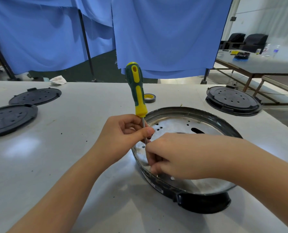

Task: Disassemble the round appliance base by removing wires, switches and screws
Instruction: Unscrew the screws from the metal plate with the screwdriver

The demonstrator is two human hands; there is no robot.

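Observation:
The round appliance base point(207, 115) lies on the white table, its shiny metal inside with several holes facing up and a black handle at the near edge. My left hand point(123, 137) pinches the metal shaft of a green and yellow screwdriver point(136, 88), which stands nearly upright with its handle up. Its tip points down at the base's left inner rim. My right hand point(178, 155) reaches into the base from the right, fingers curled together at the left wall just below the screwdriver tip. Whatever those fingers pinch is hidden.
Two black perforated round covers point(35, 96) point(9, 118) lie at the left. Another stacked black base point(232, 101) sits at the far right. A roll of tape point(149, 98) rests behind the screwdriver. Small dark specks dot the table. Blue curtains hang behind.

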